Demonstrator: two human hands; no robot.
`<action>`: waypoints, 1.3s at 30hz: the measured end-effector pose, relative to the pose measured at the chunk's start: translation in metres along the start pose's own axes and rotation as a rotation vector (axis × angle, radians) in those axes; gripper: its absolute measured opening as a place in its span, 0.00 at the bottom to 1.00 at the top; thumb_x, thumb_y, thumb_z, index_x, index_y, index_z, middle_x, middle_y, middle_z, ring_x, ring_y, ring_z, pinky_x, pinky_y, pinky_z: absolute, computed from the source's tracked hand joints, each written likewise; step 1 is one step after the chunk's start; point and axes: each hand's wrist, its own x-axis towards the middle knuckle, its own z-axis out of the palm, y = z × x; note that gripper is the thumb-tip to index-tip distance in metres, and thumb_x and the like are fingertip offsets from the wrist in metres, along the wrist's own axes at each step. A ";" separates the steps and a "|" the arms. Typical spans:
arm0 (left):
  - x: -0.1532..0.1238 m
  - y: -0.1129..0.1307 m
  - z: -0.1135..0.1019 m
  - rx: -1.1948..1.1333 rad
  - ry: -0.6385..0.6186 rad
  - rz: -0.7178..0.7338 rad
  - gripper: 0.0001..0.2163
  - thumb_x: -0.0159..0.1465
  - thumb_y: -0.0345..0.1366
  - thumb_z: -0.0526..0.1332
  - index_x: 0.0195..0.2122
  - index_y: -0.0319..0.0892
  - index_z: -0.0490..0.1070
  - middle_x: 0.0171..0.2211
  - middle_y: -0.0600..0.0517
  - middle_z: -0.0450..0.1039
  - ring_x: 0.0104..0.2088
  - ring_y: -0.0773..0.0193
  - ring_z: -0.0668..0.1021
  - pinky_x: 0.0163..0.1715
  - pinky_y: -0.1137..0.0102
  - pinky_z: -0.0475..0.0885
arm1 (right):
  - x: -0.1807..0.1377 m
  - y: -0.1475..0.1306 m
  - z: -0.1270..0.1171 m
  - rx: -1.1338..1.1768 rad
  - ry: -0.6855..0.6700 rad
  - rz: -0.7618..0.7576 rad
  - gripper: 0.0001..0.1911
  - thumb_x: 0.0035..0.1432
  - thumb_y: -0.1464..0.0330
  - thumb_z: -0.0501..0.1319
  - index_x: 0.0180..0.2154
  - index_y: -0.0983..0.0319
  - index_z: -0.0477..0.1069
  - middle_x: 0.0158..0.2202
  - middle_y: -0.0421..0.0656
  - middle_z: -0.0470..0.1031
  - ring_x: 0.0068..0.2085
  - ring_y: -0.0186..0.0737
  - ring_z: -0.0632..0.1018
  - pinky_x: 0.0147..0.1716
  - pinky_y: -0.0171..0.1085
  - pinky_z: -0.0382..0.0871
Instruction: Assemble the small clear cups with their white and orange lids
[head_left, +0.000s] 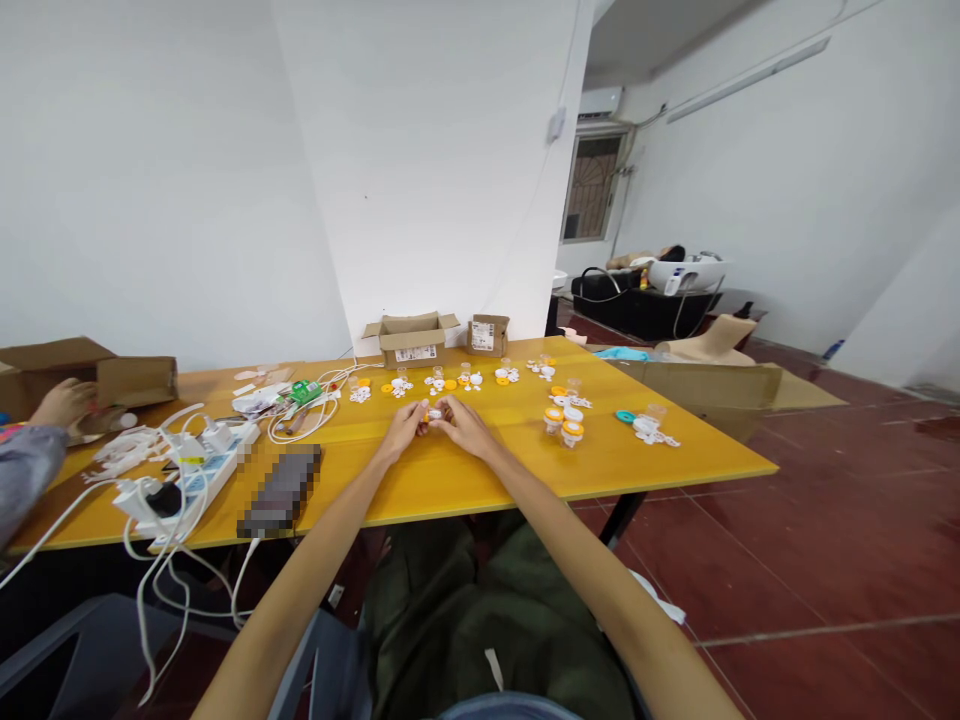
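Note:
Above the front part of the table, my left hand (403, 430) and my right hand (463, 428) meet, fingers closed around a small orange-and-white part (430, 415). Fingers cover much of it, so its exact kind is unclear. Beyond my hands lies a row of small groups: clear cups (402, 375), orange rings (450, 385) and loose white pieces (361, 395). To the right of my right hand stand clear jars with orange-and-white lids (572, 431), close together. Farther right, a teal ring (625, 416) lies beside white pieces (651, 430) and a clear cup (657, 411).
Two cardboard boxes (411, 340) stand against the wall. On the left are a power strip (217, 470) with tangled white cables, a dark pixelated device (279, 492) and a green item (304, 391). Another person's hand (66, 402) reaches by an open box (135, 380).

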 end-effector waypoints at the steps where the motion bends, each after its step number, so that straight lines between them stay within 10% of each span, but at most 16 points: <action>1: 0.000 0.000 0.000 -0.001 -0.002 0.000 0.24 0.55 0.61 0.64 0.24 0.42 0.69 0.17 0.56 0.66 0.21 0.66 0.71 0.25 0.70 0.67 | 0.000 0.000 0.000 -0.004 0.002 -0.002 0.08 0.58 0.66 0.62 0.41 0.57 0.68 0.39 0.41 0.77 0.37 0.41 0.76 0.39 0.39 0.69; 28: 0.002 -0.008 -0.006 -0.043 -0.064 0.031 0.20 0.56 0.55 0.67 0.35 0.42 0.77 0.28 0.52 0.75 0.27 0.65 0.75 0.28 0.71 0.69 | 0.001 -0.003 -0.004 -0.211 0.021 0.105 0.15 0.67 0.58 0.56 0.31 0.57 0.73 0.32 0.42 0.80 0.34 0.41 0.78 0.32 0.35 0.61; 39: 0.000 -0.004 -0.005 -0.126 -0.081 0.102 0.14 0.52 0.42 0.72 0.39 0.44 0.79 0.41 0.49 0.81 0.45 0.56 0.79 0.48 0.63 0.72 | 0.002 0.001 -0.004 -0.279 0.020 0.159 0.22 0.70 0.55 0.50 0.29 0.57 0.73 0.26 0.42 0.77 0.30 0.42 0.76 0.31 0.35 0.60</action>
